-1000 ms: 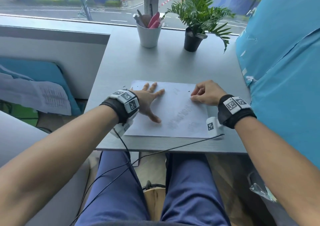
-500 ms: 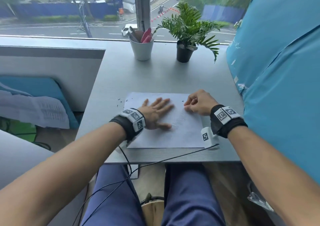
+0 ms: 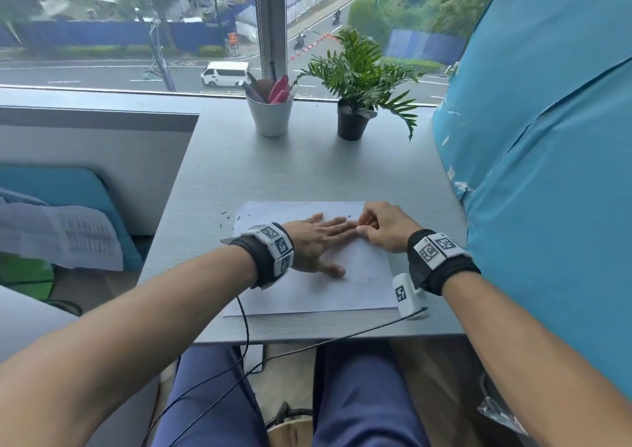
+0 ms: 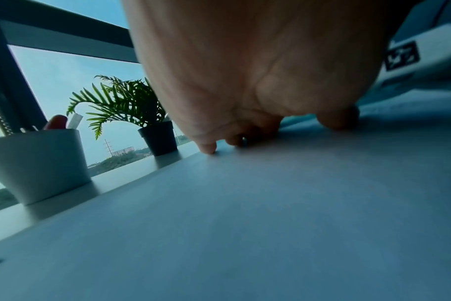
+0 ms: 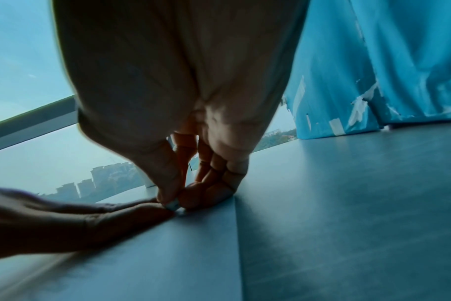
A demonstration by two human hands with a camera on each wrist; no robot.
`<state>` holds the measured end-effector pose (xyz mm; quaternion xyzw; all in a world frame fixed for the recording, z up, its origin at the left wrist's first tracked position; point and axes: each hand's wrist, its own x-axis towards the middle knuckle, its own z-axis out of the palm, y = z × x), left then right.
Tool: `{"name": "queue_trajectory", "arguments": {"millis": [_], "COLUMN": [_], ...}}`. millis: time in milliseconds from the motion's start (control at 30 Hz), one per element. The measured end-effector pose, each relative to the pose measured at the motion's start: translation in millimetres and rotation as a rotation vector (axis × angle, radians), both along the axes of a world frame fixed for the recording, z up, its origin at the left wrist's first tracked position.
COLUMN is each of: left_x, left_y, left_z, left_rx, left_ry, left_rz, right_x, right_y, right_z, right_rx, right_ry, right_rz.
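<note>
A white sheet of paper (image 3: 359,286) lies on the grey table (image 3: 307,173) near its front edge. My left hand (image 3: 328,231) presses flat on the sheet with straight fingers, and its fingertips meet my right hand. In the left wrist view the left hand (image 4: 245,138) rests its fingertips on the sheet. My right hand (image 3: 362,226) is curled at the sheet's far right part. In the right wrist view the right hand (image 5: 175,201) pinches a small pale object (image 5: 172,205) between thumb and forefinger, held down on the paper. What the object is cannot be told.
A white cup of pens (image 3: 270,115) and a potted plant (image 3: 352,121) stand at the table's far edge by the window. A blue covering (image 3: 547,173) walls the right side. Small dark crumbs (image 3: 224,219) lie by the sheet's far left corner. Cables (image 3: 244,327) hang off the front edge.
My left hand slid right across the sheet, its fingers drawn together, until it met the right hand. The right hand stayed on the paper. The head view tilted up toward the window.
</note>
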<state>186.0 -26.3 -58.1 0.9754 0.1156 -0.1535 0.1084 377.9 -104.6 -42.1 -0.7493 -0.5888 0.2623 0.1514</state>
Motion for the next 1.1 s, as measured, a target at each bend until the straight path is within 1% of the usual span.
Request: {"name": "queue_trajectory", "arguments": {"millis": [67,133,167,267,333,400,533,600,667,767,900,967,1033,1067,1100], "left_x": [-3.8,-2.6,-1.0,3.7,3.8,-2.0,-24.8,-30.5,-29.6,-26.2,-25.0,-23.6,-22.4,-22.3,-22.6], "left_y": [11.1,21.3,25.0,30.1,27.9,20.9,5.8,2.5,3.5,5.8,4.8,4.2,4.4,4.7,4.1], "left_z": [1.4,5.3,7.1,12.8,16.6,20.9,17.3,12.9,8.9,5.2,3.0,3.0,3.5,3.4,3.7], "left_rx": [0.035,0.093,0.114,0.195,0.243,0.192,-0.077,-0.143,-0.162,-0.189,-0.179,-0.177,-0.178,-0.178,-0.18], "left_ry": [0.005,0.05,0.071,0.114,0.097,0.063,0.021,0.04,0.063,0.096,0.112,0.116,0.119,0.12,0.123], "left_rz": [-0.023,-0.002,0.046,0.297,0.413,0.452,0.51,0.542,0.554,0.573,0.586,0.6,0.61,0.615,0.62], "right_x": [-1.6,-3.0,-3.7,-5.6,-6.2,-6.9,-11.1,-15.6,-22.6,-31.9,-39.1,-48.6,-52.2,-47.8,-41.0], "right_y": [0.1,0.8,0.8,1.1,1.5,1.7,5.2,10.7,19.4,36.2,49.7,45.6,42.7,47.0,52.5], "right_z": [1.4,2.8,3.2,3.0,3.0,3.4,7.6,13.9,20.0,23.7,21.8,19.2,19.2,20.6,22.0], "right_rx": [-0.003,0.002,0.001,-0.011,-0.016,-0.015,-0.044,-0.07,-0.023,0.101,0.147,0.135,0.077,0.056,0.061], "right_ry": [-0.023,-0.034,-0.037,-0.054,-0.061,-0.059,-0.105,-0.158,-0.158,-0.119,-0.107,-0.088,-0.079,-0.093,-0.101], "right_rz": [0.012,0.022,0.024,0.024,0.021,0.019,0.042,0.087,0.104,0.057,0.07,0.161,0.269,0.269,0.23]}}
